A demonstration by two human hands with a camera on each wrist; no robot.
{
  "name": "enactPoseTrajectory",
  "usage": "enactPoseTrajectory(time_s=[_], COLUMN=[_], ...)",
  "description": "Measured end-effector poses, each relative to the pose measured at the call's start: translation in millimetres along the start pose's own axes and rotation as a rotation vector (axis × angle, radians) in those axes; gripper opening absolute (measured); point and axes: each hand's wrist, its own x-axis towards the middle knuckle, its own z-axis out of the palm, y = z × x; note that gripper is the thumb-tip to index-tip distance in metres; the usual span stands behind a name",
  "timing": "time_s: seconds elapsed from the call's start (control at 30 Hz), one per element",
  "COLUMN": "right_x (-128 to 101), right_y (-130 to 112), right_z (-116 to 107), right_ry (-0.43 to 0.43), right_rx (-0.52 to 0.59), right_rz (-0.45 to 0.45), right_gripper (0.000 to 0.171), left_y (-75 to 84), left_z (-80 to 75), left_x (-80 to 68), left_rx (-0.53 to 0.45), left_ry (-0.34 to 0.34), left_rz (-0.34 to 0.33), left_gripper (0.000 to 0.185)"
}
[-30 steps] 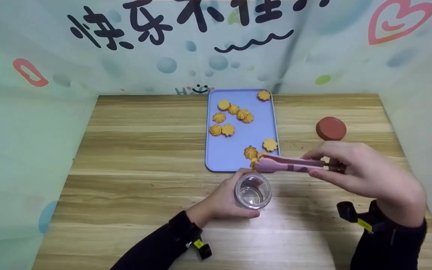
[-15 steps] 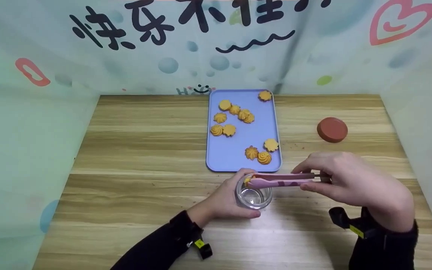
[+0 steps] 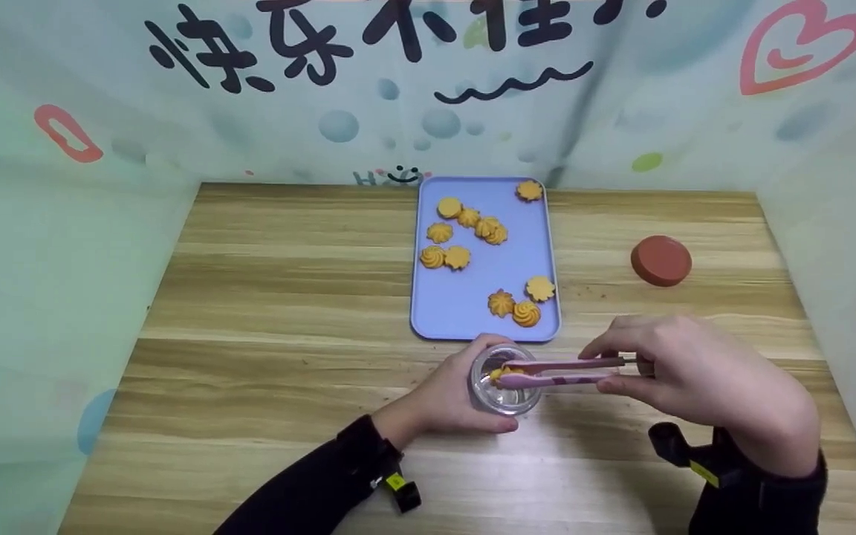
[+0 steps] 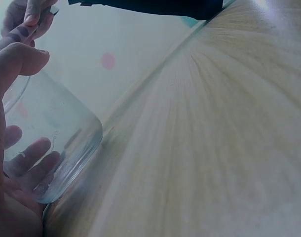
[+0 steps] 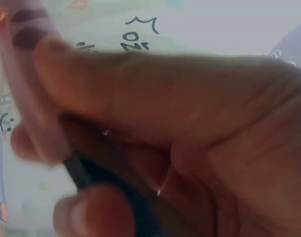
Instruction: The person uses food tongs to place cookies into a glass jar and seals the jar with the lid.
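1. Wooden table (image 3: 272, 297) fills the head view: the left hand (image 3: 446, 397) wraps around a glass jar (image 3: 504, 380) near the blue tray (image 3: 472, 312); the right hand (image 3: 684, 368) squeezes pink tongs (image 3: 558, 370), holding a cookie (image 3: 506, 371) over the jar's mouth.
2. Left wrist: fingers (image 4: 34, 163) curl round the jar (image 4: 52, 143).
3. Right wrist: fingers (image 5: 140, 94) grip the tongs (image 5: 27, 74).

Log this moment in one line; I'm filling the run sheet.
left hand: holds jar | right hand: tongs | cookie: over jar mouth | tray: cookies left

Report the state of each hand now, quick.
Left hand: grips the clear glass jar standing on the wooden table.
Right hand: pinches the pink tongs, whose tips hold an orange swirl cookie over the jar's mouth.
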Motion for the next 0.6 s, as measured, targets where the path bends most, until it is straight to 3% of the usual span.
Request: enactPoseTrajectory(time_s=[0.4,0.6], right_x=[5,5], right_y=[-11,-12], right_z=[7,7], right_ry=[-0.01,-0.03], right_rx=[-0.082,-0.056], right_rz=[0.035,0.083], right_gripper=[0.02,0.025], left_y=[0.9,1.3], left_z=[0.6,-0.3], left_x=[0.7,0.4], left_rx=[-0.025,-0.001], left_ry=[0.001,-0.005], left_rz=[0.01,0.01], left_gripper=[0.091,0.091])
